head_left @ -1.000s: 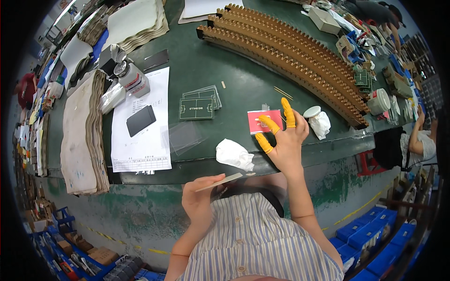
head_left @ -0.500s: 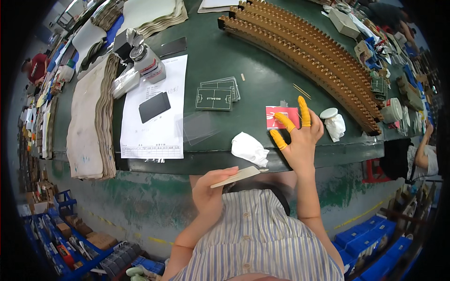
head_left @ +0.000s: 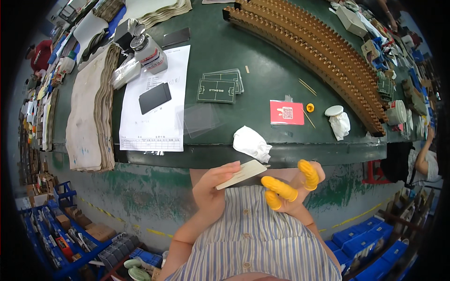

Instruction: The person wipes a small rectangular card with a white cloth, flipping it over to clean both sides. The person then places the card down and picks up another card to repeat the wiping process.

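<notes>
Workshop, as I read it from my remote feed: long green workbench [head_left: 225, 51], notched brown racks [head_left: 328, 63], blue storage bins [head_left: 361, 230], scuffed green-and-grey floor [head_left: 145, 182] with yellow line [head_left: 160, 232], other people [head_left: 43, 55] nearby.

red stool [head_left: 371, 173] | blue bins [head_left: 361, 234] | yellow floor line [head_left: 160, 232] | brown box [head_left: 99, 232]

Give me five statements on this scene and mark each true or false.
1. The left hand holds a pale flat piece. True.
2. Yellow finger cots cover fingers of the right hand. True.
3. The dark cards lie beneath the white printed sheet. False: the dark cards lie on top of the white printed sheet.
4. A red card lies on the green table. True.
5. The right hand touches the red card. False: they are apart.
</notes>
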{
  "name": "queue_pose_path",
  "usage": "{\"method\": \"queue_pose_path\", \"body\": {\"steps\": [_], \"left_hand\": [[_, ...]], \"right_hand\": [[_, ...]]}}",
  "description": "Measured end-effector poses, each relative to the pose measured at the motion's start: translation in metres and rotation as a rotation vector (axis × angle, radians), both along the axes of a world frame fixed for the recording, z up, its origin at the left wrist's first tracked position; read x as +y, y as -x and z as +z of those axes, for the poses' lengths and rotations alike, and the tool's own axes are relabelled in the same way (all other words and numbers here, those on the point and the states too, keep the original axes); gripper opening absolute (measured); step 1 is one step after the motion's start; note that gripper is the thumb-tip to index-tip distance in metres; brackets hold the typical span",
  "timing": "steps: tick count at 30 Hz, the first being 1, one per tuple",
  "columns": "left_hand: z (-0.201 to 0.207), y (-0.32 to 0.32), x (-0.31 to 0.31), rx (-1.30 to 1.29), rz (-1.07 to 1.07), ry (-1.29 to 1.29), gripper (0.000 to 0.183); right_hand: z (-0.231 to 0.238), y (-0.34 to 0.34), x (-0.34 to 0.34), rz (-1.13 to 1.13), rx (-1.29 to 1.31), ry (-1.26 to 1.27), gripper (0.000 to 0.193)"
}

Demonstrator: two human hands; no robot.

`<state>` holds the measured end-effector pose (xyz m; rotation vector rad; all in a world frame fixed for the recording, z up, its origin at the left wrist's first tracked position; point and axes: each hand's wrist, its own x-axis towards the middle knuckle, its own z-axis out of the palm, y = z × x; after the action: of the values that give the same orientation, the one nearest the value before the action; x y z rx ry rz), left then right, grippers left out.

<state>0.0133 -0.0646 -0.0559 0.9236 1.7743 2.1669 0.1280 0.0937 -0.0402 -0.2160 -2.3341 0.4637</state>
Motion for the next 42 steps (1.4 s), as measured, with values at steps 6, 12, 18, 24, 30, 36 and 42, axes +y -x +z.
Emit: {"method": "queue_pose_path", "body": {"steps": [6, 12, 18, 24, 30, 36, 42], "left_hand": [[0.002, 0.0, 0.0, 0.044, -0.004, 0.02, 0.028], [0.002, 0.001, -0.002, 0.099, 0.002, 0.047, 0.026], [0.003, 0.002, -0.004, 0.119, 0.009, 0.051, 0.026], [0.004, 0.003, -0.003, 0.192, 0.037, 0.087, 0.021], [0.002, 0.004, -0.005, 0.16, 0.017, 0.066, 0.032], [0.002, 0.004, -0.005, 0.155, 0.017, 0.051, 0.03], [0.002, 0.004, -0.003, 0.211, 0.035, 0.088, 0.015]], "right_hand": [[-0.004, 0.003, -0.011, 0.012, -0.065, 0.097, 0.032], [-0.004, 0.004, -0.012, 0.018, -0.114, 0.077, 0.033], [-0.006, 0.006, -0.013, 0.027, -0.092, 0.068, 0.032], [-0.006, 0.004, -0.016, -0.008, -0.115, 0.082, 0.031], [-0.007, 0.007, -0.017, 0.011, -0.073, 0.127, 0.029], [-0.007, 0.006, -0.016, -0.005, -0.102, 0.094, 0.026], [-0.008, 0.007, -0.016, 0.017, -0.079, 0.05, 0.025]]}}
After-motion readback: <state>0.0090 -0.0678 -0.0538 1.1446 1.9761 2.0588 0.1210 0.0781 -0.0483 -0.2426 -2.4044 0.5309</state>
